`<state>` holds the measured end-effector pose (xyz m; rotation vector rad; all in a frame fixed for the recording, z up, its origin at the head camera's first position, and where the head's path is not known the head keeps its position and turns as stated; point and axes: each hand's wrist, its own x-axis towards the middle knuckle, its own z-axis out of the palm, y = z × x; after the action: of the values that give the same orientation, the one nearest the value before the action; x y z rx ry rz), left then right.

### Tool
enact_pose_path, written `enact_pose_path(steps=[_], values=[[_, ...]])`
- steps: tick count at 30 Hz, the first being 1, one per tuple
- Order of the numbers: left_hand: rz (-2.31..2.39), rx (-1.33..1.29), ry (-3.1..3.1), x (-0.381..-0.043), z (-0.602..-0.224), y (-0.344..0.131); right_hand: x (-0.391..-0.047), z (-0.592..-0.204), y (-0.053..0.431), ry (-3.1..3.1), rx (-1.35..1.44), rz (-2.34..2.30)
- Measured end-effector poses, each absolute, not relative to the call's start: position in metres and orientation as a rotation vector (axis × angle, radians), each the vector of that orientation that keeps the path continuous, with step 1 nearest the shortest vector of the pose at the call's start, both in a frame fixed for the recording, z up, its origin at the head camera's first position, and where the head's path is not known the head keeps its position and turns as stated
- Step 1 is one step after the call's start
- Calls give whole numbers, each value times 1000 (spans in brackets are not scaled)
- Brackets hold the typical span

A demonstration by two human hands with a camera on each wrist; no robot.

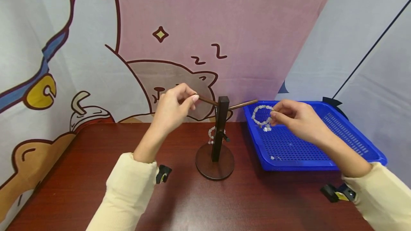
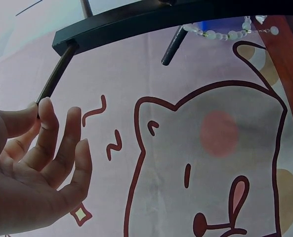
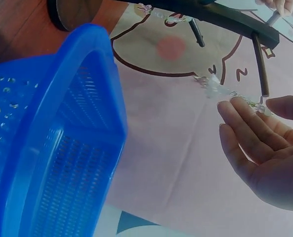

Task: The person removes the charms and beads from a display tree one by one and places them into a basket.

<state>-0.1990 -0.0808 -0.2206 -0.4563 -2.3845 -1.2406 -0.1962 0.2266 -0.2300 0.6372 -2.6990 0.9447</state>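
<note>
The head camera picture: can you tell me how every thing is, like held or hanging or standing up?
Left hand: pinching an upper peg near its end
Right hand: pinching a beaded bracelet
That bracelet: held up, not hanging on a peg
Other bracelet: hanging on the stand
Stand: upright on the table
Blue basket: open on top, small pale thing inside
</note>
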Motion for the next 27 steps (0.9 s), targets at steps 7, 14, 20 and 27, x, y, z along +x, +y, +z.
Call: enact_pose_path(steps=[7,14,20,27], values=[[-1242,-455,-2387,-199,-220,-81,-195,-234,236,-2713,618,909],[-1239,-450,-2390,-200,-221,-81,-194,-242,246,-2725,613,892],[-1234,-445,-2396,-200,-221,-81,-191,-253,257,-2767,597,851],[-1239,-448,-2395,-199,-220,-80,-189,-270,268,-2806,575,831]])
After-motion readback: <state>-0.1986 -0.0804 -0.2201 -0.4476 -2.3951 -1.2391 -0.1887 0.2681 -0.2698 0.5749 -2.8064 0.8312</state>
